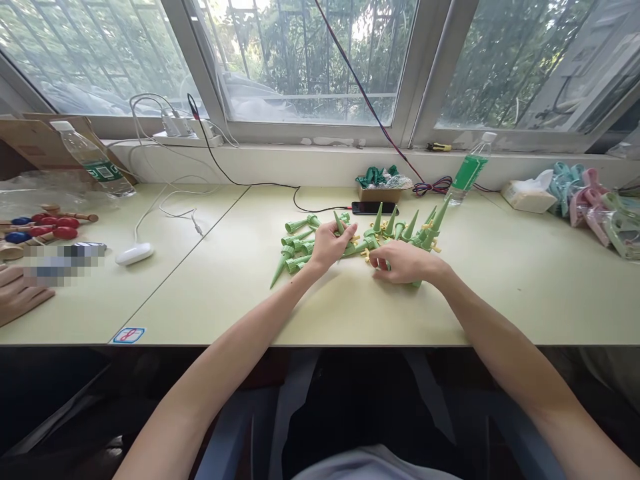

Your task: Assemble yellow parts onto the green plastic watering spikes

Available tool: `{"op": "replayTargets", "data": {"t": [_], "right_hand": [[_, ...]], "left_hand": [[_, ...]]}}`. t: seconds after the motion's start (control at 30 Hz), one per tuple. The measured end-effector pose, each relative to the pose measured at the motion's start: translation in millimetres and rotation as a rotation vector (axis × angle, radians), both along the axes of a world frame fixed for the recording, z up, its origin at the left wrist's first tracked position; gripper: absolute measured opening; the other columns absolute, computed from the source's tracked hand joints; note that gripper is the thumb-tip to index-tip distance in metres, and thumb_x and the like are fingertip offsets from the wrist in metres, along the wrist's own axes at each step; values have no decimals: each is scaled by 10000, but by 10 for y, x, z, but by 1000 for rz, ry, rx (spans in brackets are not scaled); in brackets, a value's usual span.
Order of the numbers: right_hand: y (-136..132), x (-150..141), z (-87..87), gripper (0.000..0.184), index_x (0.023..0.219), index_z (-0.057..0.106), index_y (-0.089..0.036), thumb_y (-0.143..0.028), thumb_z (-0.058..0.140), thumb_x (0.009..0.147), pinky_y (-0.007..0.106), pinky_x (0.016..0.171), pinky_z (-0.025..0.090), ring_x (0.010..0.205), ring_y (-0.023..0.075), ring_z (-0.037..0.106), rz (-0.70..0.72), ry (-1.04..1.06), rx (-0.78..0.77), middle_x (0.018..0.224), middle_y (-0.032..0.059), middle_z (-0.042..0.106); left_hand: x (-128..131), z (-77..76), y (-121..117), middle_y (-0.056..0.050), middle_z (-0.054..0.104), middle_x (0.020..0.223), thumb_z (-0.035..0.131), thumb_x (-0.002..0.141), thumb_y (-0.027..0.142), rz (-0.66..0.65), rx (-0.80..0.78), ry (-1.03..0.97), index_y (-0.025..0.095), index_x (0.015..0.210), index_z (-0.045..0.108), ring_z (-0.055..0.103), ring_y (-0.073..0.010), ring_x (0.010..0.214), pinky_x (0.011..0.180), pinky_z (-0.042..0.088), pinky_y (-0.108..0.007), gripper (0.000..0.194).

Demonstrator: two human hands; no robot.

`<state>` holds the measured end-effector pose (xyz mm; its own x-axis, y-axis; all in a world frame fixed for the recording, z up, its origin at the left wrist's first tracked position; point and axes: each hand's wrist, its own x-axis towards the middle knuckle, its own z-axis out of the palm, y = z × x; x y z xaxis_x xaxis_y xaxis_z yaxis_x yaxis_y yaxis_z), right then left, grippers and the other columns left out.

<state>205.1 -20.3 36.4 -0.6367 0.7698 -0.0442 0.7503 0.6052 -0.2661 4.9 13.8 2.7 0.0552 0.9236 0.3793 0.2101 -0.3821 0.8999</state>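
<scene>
Several green plastic cone spikes [299, 248] lie in a heap on the pale green table [320, 307], and more stand upright [411, 228] further right with small yellow parts among them. My left hand [331, 244] is curled around one green spike at the heap's right side. My right hand [406, 262] rests palm-down beside the upright spikes, its fingers closed on a green spike whose end shows under the hand.
A black phone [375, 208] lies behind the spikes, with a small cardboard box [379, 192] behind it. Water bottles [469, 175] stand right and left [95, 160]. A white mouse [134, 253] and another person's hand [20, 293] are at left. Pastel packets [595, 207] lie at right.
</scene>
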Motion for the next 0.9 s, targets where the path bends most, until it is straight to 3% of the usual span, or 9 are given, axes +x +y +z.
{"op": "replayTargets", "data": {"t": [0.27,0.53,0.9], "right_hand": [[18,23,-59,89,770,619,-221,-158,679,750,312,663,385,703,187,569,63,62,-29,743,24,677],[40,3,-83,143,733,575,-215,-77,602,758,298,663,391,782,197,549,72,75,-58,774,33,627],[47,-61,-106,179,813,611,-192,-40,527,770,305,756,413,789,181,545,150,168,49,868,50,642]], "left_hand": [[45,-59,-35,21,487,502,660,807,678,-128,-52,95,175,644,569,448,-100,463,442,340,-249,537],[29,-61,-43,28,479,494,602,859,650,-129,-48,127,179,656,572,440,-102,455,456,348,-255,514],[38,-72,-33,18,500,511,607,843,681,-113,-39,149,179,641,562,454,-110,482,486,358,-267,543]]}}
